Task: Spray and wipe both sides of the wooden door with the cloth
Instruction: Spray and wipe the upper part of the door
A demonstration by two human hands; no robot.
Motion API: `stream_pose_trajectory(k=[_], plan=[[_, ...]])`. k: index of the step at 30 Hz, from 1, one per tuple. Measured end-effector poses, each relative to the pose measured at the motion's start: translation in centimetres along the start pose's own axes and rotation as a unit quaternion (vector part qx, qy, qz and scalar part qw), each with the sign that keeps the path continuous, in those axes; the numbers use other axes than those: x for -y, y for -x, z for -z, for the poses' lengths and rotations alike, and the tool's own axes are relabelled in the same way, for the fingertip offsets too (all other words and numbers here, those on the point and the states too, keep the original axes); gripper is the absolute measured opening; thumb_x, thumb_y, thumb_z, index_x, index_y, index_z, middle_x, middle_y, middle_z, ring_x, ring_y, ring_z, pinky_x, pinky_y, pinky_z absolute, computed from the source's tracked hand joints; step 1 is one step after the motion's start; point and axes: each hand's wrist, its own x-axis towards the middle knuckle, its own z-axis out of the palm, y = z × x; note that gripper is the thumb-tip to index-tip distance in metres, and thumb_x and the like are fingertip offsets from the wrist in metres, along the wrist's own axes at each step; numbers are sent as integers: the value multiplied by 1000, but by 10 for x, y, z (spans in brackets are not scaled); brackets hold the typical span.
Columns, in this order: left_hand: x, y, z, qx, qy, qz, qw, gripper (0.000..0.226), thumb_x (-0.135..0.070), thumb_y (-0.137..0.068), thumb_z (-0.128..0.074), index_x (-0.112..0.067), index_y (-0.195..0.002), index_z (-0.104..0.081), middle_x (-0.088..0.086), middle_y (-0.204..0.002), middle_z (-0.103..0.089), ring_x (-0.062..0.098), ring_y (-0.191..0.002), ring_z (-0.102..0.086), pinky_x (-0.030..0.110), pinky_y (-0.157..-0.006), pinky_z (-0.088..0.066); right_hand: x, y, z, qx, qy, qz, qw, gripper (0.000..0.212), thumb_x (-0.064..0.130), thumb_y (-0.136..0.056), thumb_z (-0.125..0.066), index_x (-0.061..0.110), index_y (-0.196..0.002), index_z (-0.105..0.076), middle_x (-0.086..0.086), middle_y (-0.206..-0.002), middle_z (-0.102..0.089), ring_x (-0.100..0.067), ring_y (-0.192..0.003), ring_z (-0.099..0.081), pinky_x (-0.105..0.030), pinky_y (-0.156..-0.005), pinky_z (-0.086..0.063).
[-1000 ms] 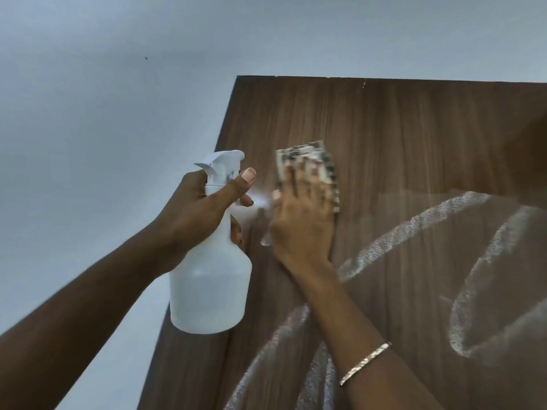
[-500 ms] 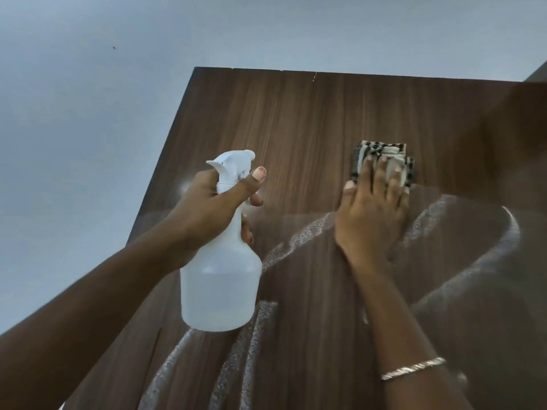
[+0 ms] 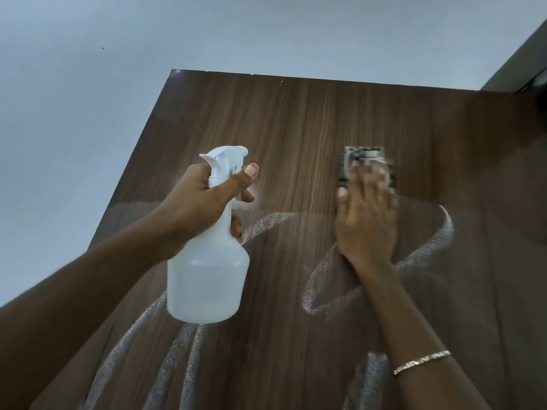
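The dark wooden door fills the middle and right of the head view, seen from below up to its top edge. Curved wet foam streaks cross its lower part. My left hand grips the neck of a white spray bottle, held upright in front of the door's left half, nozzle towards the wood. My right hand presses a folded checked cloth flat against the door, upper right of centre; the cloth shows above my fingertips and is blurred.
A pale grey wall or ceiling lies left of and above the door. A dark frame edge shows at the top right corner. A bracelet sits on my right wrist.
My right hand slid the cloth across the door from its left side to the right of centre. The bottle in my left hand stayed roughly in place. New streaks show.
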Motion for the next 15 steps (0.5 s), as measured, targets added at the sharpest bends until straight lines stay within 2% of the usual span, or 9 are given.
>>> stream_pose_trajectory(k=[4,6,8,11,12,15], plan=[[-12,8,-12,11,5,1,1000,37,-54,-92,-54,-21,-107,-59,-13,-66,-69,14,-51,-67,21,-48,-53,-18,1,11,-53,-7,-137,989,55,36,-111,-22,21,-164,-14,-5,-172,-10,-27,-159,2,-54,-126,-9],[-19,11,-20,9,7,-1,1000,35,-54,-91,-55,-22,-105,-59,-12,-68,-69,15,-51,-67,22,-48,-53,4,-4,6,-42,-8,-156,987,56,35,-111,-23,20,-164,-13,-4,-172,-9,-28,-159,3,-55,-126,-5],[-25,14,-29,9,13,0,1000,32,-54,-91,-56,-25,-102,-59,-13,-67,-69,15,-50,-66,24,-48,-54,32,-4,-2,-12,-13,-83,996,56,33,-110,-28,24,-164,-14,-3,-171,-12,-28,-158,-4,-54,-125,-3],[-34,21,-47,8,27,6,1000,30,-52,-92,-57,-23,-97,-60,-9,-70,-72,15,-46,-64,27,-46,-55,51,8,-13,50,-5,147,988,57,31,-109,-34,25,-164,-19,-2,-171,-15,-23,-159,-6,-49,-127,-5],[-36,22,-52,8,31,10,999,29,-51,-92,-57,-23,-96,-60,-9,-68,-72,14,-45,-64,26,-44,-54,46,8,-12,64,1,192,979,56,32,-109,-33,24,-164,-20,-1,-171,-15,-21,-159,-5,-47,-128,-6],[-41,28,-68,14,49,10,999,28,-50,-93,-57,-23,-98,-60,-9,-66,-70,15,-45,-63,27,-45,-54,2,6,3,76,9,208,975,55,37,-111,-27,26,-164,-19,2,-172,-14,-18,-159,-3,-44,-129,-7]])
